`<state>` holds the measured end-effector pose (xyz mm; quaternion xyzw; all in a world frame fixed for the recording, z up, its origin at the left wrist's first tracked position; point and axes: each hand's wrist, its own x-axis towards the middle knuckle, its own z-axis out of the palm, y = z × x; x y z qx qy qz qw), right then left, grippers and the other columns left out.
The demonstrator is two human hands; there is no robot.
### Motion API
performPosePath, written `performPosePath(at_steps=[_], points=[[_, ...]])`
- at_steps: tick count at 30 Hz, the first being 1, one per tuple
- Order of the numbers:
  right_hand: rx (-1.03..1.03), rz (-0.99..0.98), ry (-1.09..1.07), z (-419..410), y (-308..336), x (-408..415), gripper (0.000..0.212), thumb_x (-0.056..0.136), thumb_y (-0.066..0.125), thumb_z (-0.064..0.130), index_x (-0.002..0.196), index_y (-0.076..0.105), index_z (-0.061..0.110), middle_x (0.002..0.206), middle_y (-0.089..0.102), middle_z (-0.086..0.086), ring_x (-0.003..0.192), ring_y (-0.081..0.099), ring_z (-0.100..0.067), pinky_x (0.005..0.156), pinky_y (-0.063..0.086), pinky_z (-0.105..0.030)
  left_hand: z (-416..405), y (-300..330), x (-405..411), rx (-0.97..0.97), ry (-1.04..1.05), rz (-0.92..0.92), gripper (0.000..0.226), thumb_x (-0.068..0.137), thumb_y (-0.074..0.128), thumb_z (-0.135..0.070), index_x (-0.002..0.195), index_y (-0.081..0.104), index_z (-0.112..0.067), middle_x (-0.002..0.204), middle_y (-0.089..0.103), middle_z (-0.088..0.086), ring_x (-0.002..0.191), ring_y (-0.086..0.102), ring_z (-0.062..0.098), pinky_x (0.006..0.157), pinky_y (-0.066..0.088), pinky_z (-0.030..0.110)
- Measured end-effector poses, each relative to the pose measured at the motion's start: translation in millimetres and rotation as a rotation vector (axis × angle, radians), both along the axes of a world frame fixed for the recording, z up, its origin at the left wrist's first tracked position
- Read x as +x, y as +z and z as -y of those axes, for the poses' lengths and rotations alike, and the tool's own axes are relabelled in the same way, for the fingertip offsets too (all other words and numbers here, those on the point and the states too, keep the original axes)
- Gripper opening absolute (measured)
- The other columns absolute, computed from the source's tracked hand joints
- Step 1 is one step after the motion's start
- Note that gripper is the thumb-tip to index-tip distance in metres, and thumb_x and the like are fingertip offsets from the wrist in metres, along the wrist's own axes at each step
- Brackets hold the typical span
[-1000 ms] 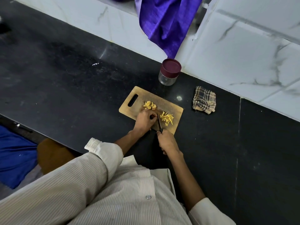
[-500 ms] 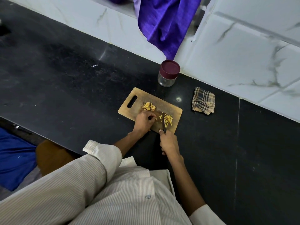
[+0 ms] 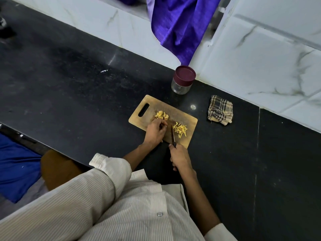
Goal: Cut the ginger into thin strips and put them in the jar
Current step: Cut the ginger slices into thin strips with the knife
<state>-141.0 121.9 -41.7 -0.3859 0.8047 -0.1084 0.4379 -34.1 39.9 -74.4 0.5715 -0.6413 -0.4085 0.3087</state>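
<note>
The knife [image 3: 173, 136] has swung away from the left hand [image 3: 155, 132] since a second ago; its blade now lies along the near edge of the pile of strips [image 3: 181, 130], as if having just pushed fresh cuts aside. The right hand [image 3: 180, 158] is wrapped round the handle. The left hand has shifted back toward the uncut ginger slices [image 3: 161, 114], fingers curled at their near edge; whether it pinches one I cannot tell. All this sits on the cutting board [image 3: 139, 120] on the bench [image 3: 69, 94]. The jar [image 3: 182, 80], lid on, stands behind the board, so cutting goes on and filling hasn't begun.
</note>
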Motion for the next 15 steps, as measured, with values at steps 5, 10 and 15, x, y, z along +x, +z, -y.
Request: performPosePath(at_steps=[5, 10, 15], points=[[0.002, 0.004, -0.042, 9, 6, -6, 0.032, 0.104, 0.041, 0.038, 0.122, 0.055, 0.015, 0.102, 0.064, -0.014, 0.073, 0.058, -0.023, 0.038, 0.040, -0.023, 0, 1, 0, -0.010, -0.004, 0.007, 0.007, 0.092, 0.056, -0.008, 0.097, 0.061, -0.011, 0.091, 0.057, 0.002, 0.070, 0.057, 0.013, 0.056, 0.049, 0.026], [0.019, 0.049, -0.010, 9, 4, 4, 0.030, 0.104, 0.040, 0.037, 0.120, 0.054, 0.015, 0.087, 0.058, -0.008, 0.059, 0.053, -0.017, 0.038, 0.039, -0.023, -1, 2, 0, -0.008, -0.018, 0.019, 0.010, 0.091, 0.058, -0.007, 0.100, 0.063, -0.010, 0.094, 0.059, 0.002, 0.069, 0.056, 0.011, 0.059, 0.049, 0.025], [0.043, 0.033, -0.075, 9, 8, -5, 0.032, 0.105, 0.041, 0.037, 0.117, 0.055, 0.011, 0.089, 0.060, -0.010, 0.060, 0.054, -0.018, 0.041, 0.041, -0.025, -1, 2, 1, -0.001, -0.018, 0.011, 0.009, 0.091, 0.058, -0.008, 0.097, 0.063, -0.012, 0.092, 0.058, -0.001, 0.066, 0.054, 0.010, 0.059, 0.044, 0.024]])
